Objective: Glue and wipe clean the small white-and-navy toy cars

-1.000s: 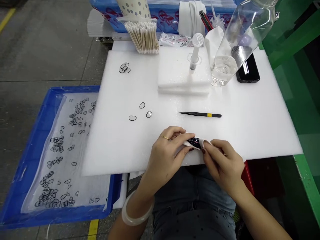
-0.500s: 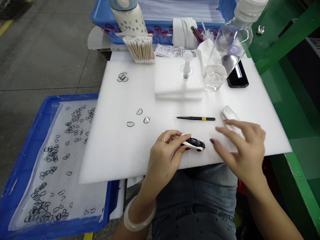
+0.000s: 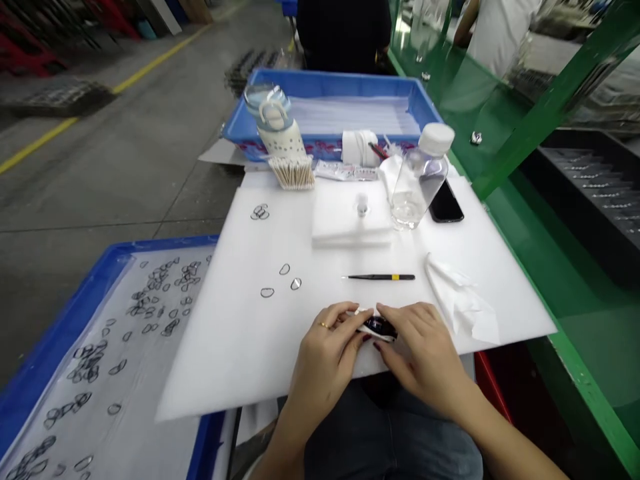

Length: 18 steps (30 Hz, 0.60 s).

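White foam sheet (image 3: 235, 347) bears the small dark-and-white car-shaped piece (image 3: 379, 327) close to its front edge. The left hand (image 3: 325, 353) and right hand (image 3: 425, 357) meet there, fingers closed on its two ends. Black tweezers with a yellow band (image 3: 380, 277) lie just beyond, a crumpled white tissue (image 3: 463, 303) to the right, and bare foam to the left.

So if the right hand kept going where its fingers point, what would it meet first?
The toy car, which the right hand holds now; past it, probably the left hand, though depth is unclear.
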### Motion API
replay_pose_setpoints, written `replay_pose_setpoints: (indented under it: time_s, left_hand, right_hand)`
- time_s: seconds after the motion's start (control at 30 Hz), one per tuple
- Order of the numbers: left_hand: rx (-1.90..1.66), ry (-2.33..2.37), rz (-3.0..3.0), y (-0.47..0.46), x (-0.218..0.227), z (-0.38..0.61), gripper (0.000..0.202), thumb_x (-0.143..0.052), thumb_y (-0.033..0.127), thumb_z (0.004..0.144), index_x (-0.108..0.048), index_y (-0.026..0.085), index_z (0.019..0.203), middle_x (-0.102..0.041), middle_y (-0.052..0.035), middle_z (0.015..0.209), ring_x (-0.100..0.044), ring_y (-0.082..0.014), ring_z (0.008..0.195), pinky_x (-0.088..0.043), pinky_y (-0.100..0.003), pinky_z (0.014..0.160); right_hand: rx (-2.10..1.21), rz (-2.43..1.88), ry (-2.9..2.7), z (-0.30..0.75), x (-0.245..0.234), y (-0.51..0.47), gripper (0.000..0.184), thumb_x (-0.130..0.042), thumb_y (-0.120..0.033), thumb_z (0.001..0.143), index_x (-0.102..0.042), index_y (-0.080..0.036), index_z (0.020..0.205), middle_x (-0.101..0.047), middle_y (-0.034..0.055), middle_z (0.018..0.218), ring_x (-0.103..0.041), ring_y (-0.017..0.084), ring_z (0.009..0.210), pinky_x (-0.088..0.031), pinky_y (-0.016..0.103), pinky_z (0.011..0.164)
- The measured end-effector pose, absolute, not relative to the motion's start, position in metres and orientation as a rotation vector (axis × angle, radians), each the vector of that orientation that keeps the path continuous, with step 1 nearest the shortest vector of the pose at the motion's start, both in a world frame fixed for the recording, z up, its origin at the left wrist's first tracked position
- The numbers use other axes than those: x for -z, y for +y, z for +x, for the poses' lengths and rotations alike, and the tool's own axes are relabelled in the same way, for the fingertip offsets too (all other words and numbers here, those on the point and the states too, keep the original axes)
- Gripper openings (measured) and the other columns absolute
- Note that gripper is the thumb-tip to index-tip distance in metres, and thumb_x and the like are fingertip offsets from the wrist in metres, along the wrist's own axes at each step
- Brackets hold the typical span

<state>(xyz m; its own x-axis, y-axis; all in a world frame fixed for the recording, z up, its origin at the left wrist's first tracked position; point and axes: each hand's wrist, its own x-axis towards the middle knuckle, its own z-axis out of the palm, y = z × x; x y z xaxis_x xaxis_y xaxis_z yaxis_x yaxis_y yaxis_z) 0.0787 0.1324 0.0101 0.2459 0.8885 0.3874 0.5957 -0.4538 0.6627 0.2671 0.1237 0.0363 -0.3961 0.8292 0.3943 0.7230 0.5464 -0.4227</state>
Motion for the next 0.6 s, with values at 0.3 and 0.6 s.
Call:
replay_pose_setpoints:
  time_s: [0.3, 0.6]
  left_hand:
    - [-1.133, 1.341, 2.214, 0.127, -0.012, 0.074, 0.039, -0.056, 0.013, 0.092, -0.063, 0.027, 0.128, -0.066, -0.0071, 0.121, -0.067, -0.0202, 0.107, -0.062, -0.032, 0.087]
    - [-1.153, 1.242, 2.28, 0.126, -0.01, 0.077, 0.027, -0.054, 0.013, 0.093, -0.066, 0.021, 0.116, -0.071, -0.0053, 0.102, -0.068, -0.0196, 0.09, -0.063, -0.033, 0.075]
  right_hand:
    - [-0.253, -1.33, -2.007, 0.285, -0.026, 0.128, 0.054, -0.051, -0.021, 0.095, -0.039, -0.024, 0.148, -0.069, 0.0074, 0.106, -0.062, 0.023, 0.091, -0.054, 0.038, 0.076]
    - [0.034, -2.52, -1.179, 0.536, -0.012, 0.115, 0.064, -0.056, -0.057, 0.076, -0.058, -0.025, 0.132, -0.073, 0.0099, 0.111, -0.067, 0.039, 0.087, -0.052, 0.051, 0.064]
